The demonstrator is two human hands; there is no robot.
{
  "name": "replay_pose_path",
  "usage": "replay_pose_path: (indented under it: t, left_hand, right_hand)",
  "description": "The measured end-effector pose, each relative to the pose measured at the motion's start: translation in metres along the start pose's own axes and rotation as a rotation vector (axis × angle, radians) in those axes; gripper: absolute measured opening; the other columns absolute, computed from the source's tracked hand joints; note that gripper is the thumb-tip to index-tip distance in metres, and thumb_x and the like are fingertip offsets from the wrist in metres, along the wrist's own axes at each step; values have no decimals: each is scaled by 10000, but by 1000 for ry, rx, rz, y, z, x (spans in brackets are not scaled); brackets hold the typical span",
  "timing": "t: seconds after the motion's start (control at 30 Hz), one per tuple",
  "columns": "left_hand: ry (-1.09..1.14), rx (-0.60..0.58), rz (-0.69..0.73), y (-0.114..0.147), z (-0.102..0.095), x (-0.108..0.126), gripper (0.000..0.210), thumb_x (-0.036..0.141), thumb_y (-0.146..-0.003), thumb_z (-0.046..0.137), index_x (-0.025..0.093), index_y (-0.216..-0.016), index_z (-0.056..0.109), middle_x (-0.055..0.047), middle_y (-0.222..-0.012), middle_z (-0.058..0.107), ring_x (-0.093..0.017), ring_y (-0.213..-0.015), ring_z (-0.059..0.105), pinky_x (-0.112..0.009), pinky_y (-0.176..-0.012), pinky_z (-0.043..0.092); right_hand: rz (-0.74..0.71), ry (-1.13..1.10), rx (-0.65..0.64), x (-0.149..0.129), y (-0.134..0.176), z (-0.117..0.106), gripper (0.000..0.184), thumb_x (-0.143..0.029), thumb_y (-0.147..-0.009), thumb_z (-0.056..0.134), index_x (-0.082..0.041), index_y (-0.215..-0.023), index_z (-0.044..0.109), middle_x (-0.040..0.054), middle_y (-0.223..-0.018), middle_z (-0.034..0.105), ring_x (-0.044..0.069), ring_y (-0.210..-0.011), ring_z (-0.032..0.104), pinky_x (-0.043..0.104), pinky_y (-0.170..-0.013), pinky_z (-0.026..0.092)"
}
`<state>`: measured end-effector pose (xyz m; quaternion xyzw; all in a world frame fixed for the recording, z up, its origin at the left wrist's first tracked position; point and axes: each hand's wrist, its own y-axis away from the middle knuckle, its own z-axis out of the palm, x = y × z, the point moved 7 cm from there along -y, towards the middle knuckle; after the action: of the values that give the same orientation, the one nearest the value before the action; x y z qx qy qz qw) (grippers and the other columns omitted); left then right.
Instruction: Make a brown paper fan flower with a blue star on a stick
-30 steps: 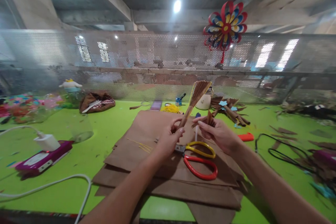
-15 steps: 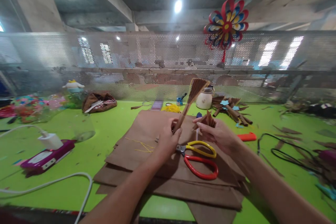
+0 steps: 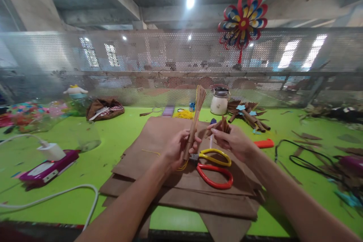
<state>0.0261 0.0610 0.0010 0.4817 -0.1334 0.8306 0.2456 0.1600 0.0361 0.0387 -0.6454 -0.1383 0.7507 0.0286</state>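
Observation:
My left hand point(image 3: 176, 149) is closed around a small broom-shaped bundle of pleated brown paper point(image 3: 196, 119). The bundle stands nearly upright, with a flared top edged in yellow thread and a narrow stem. Yellow thread also shows below that hand. Just to the right, my right hand point(image 3: 235, 141) pinches a folded piece of brown paper point(image 3: 224, 125), apart from the bundle. Beneath both hands lies a stack of brown sheets point(image 3: 159, 130). Scissors point(image 3: 215, 151) with one yellow and one red handle rest on it, their blades partly hidden by my left hand.
Behind the stack are yellow thread point(image 3: 183, 114) and a white jar point(image 3: 219, 104). Rolled brown paper pieces point(image 3: 253, 120), an orange-red tool handle point(image 3: 264, 143) and a black cable point(image 3: 300, 162) lie right. A purple power strip point(image 3: 52, 170) with a white cable is left.
The pleated bundle has turned from leaning right to nearly upright, its flared top now narrower in view. My left hand has rotated, showing its fingers round the stem. My right hand stays almost in place.

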Motion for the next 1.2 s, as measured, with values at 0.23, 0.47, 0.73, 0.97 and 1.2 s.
replay_pose_path:
  t: [0.23,0.47,0.73,0.97,1.2]
  left_hand:
    - [-96,50,52,2,-2,-1,227,310,-785,457,153,-917,554,-32,-697,593,-73,-500,510,-156,-404,338]
    - [-185,46,47,2,-2,-3,164,274,-799,454,142,-865,526,-46,-719,591,-65,-507,508,-143,-403,327]
    - [-217,36,52,-1,-3,-8,149,289,-793,494,158,-863,509,-41,-721,588,-69,-520,514,-148,-422,351]
    - [-188,25,36,0,-2,-8,157,285,-796,485,153,-871,527,-45,-719,596,-75,-527,528,-155,-418,355]
    - [-152,59,-7,0,-2,-8,273,354,-820,421,129,-862,569,-42,-691,590,-65,-490,495,-158,-408,349]
  right_hand:
    - [27,2,8,5,-1,-1,262,-307,-656,677,-131,-832,593,-59,-486,438,17,-350,249,203,-368,128]
    - [25,29,11,6,-1,-1,297,-323,-664,671,-128,-872,584,-93,-438,353,28,-355,241,206,-375,131]
    - [-16,34,89,3,-1,-7,296,-300,-625,697,-112,-824,585,-59,-475,464,18,-341,262,202,-364,134]
    - [-17,41,110,1,-3,-9,251,-291,-615,696,-112,-763,602,-40,-488,501,21,-347,272,205,-360,148]
    - [-33,85,129,0,-2,-8,277,-331,-620,692,-113,-768,606,-79,-430,383,25,-348,243,206,-363,135]
